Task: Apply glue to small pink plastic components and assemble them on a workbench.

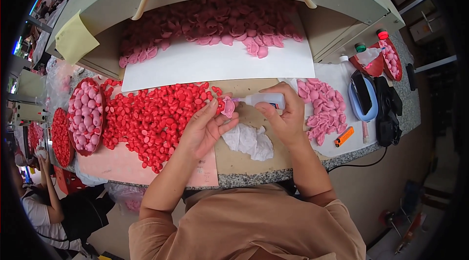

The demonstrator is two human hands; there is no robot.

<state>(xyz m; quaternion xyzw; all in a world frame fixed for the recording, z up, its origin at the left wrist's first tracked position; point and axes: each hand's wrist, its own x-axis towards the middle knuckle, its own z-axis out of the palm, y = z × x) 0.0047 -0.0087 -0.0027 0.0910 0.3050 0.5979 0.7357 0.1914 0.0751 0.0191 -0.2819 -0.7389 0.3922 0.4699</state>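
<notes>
The left hand [202,130] pinches a small pink shell-shaped part [228,107] in its fingers, held above the bench [254,178]. The fingertips cover some of it, and whether the red bit behind is joined to it cannot be made out. The right hand [286,116] has its fingers wrapped around a translucent squeeze bottle [259,99], hiding its base; the nozzle points at the part, contact unclear. Deep in the cream hooded cabinet [337,10], cut off at the top, the back of a pink heap [210,23] sinks into shadow.

The bench is speckled granite, mostly covered by tan, white and pink sheets. Red domed pieces [156,123] spread left, pink curved pieces [325,108] right, with a crumpled white cloth [249,142] between the forearms. Another person [46,206] shows at the left rim; a dim floor [376,186] lies right.
</notes>
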